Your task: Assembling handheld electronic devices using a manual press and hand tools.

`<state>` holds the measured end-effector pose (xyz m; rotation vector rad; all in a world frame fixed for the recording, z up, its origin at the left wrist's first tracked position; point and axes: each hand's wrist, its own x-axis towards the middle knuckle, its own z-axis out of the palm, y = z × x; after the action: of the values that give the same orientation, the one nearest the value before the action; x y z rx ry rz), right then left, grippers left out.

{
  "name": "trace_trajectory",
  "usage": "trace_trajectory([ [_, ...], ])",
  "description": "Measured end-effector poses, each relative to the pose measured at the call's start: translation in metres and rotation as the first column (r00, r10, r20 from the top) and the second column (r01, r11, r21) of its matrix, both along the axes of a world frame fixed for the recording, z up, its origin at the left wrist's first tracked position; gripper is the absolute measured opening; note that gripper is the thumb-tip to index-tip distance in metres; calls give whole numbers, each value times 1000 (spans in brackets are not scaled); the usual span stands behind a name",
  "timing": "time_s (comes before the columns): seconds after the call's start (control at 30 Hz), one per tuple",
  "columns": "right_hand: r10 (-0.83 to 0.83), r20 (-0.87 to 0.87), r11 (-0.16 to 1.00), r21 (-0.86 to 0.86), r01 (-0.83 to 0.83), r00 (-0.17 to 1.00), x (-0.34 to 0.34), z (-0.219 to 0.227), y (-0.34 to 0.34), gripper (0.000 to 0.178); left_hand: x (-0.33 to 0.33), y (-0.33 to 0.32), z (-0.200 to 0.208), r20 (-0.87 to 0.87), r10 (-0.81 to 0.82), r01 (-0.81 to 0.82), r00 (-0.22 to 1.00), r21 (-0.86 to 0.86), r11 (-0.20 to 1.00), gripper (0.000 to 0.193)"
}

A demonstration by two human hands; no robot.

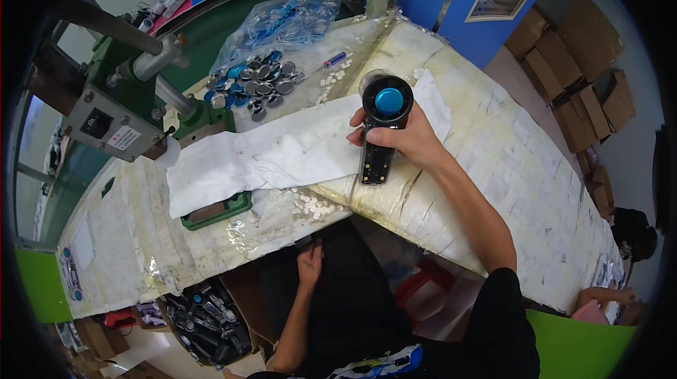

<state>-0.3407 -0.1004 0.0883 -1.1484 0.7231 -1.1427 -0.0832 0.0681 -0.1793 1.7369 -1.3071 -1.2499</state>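
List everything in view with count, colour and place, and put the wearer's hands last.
Table: one, off-white, centre.
Cloth: one, white, across the table.
Device: one, black and blue, over the cloth.
Caps: dozens, silver and blue, behind the cloth.
Bag: one, clear, behind the caps.
Screwdriver: one, blue-handled, right of the caps.
Pellets: many, white, on the table.
Press: one, grey and green, left.
Carton: one, brown, lower left.
Parts: many, mostly black, in the carton.
Panel: one or more, blue, back.
Boxes: several, brown, far right.
Plastic item: one, red, under the table.
Other person's arm: one, bare, lower right.
Left hand: one, bare, by the table edge.
Right hand: one, bare, holding the device.
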Motion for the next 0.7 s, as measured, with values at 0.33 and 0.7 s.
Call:
trace_trajectory([
  [0.33, -117, -14, 993, 8, 118, 993, 7, 3, 5, 51, -1, 0, 2, -2, 4, -4, 1000, 8, 1000, 42],
  [0.7, -183, -38, 978, -114, 177, 982, 9, -10, 6, 44, -4, -1, 2, -20, 18, -18, 1000, -27, 999, 43],
])
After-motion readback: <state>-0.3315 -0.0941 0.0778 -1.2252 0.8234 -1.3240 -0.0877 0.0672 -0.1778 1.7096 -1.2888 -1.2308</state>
